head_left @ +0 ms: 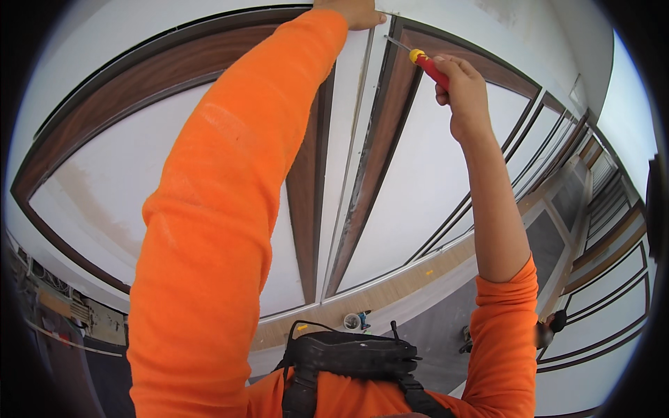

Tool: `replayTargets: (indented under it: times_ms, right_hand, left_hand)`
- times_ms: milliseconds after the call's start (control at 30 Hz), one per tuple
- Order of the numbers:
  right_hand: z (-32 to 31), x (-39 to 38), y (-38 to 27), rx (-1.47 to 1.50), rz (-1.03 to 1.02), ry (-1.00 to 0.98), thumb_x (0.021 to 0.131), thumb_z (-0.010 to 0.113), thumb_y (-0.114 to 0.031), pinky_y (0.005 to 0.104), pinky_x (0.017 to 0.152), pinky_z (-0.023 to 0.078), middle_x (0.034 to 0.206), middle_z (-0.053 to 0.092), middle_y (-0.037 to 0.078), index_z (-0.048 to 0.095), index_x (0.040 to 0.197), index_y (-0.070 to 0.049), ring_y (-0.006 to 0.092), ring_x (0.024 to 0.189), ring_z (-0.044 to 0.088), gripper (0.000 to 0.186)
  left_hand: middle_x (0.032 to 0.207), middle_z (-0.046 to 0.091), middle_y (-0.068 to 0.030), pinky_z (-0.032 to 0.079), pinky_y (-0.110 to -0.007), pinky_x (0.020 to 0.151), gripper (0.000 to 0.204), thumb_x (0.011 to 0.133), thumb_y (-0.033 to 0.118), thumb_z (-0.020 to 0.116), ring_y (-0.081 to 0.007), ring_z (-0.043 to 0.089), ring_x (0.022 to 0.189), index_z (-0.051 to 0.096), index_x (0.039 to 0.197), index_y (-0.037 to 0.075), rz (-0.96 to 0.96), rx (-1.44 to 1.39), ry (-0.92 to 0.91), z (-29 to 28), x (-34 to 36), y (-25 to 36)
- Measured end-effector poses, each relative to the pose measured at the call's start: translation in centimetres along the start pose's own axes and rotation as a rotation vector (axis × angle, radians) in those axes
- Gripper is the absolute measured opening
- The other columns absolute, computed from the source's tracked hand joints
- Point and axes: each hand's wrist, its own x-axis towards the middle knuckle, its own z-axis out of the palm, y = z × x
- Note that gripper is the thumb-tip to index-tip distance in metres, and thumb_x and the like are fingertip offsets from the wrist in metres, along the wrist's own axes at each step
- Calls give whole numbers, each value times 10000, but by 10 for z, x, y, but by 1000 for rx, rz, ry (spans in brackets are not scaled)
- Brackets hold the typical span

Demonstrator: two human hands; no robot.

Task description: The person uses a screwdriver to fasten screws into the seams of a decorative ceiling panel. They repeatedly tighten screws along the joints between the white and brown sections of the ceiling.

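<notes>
My right hand [461,87] is closed around the handle of a screwdriver [431,71] with a red grip and a yellow collar. The thin metal shaft points up and left, its tip near the upper end of a narrow white strip [380,52] between two brown-framed panels. Up at the picture's top edge, my left hand [348,12] rests against the top of that strip. Only a fingertip shows at its right side; the other fingers are cut off or hidden, so its grip is unclear. Brown wood-grain trim [390,104] with dark edges borders the white panels.
A black bag [352,354] is strapped across my chest. Below on the floor stand a white bucket [352,321] and a blue tool [364,319]. A person [547,331] is at the lower right, beside a panelled corridor wall. Clutter [77,306] fills the lower left.
</notes>
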Motion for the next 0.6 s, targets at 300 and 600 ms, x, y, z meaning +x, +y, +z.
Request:
replayTargets:
  times_ms: [300,600]
  right_hand:
    - [-34,23,-18,550,553,-691,1041,574,-279,252,569,491,715,531,16,618,1102,34,115,584,501,322]
    - [8,0,-10,-1180,-803,-55,912,679,-225,390,689,587,974,730,141,679,1112,-16,296,887,735,289]
  left_hand:
    - [1716,150,-188,-50,-590,1268,1095,840,582,722,-376,9,1597,204,1639,42,2,-23,11,1,2,2]
    - [1710,164,-193,-38,-601,1266,1109,825,579,736,-386,28,1594,206,1638,42,0,11,29,6,1,-1]
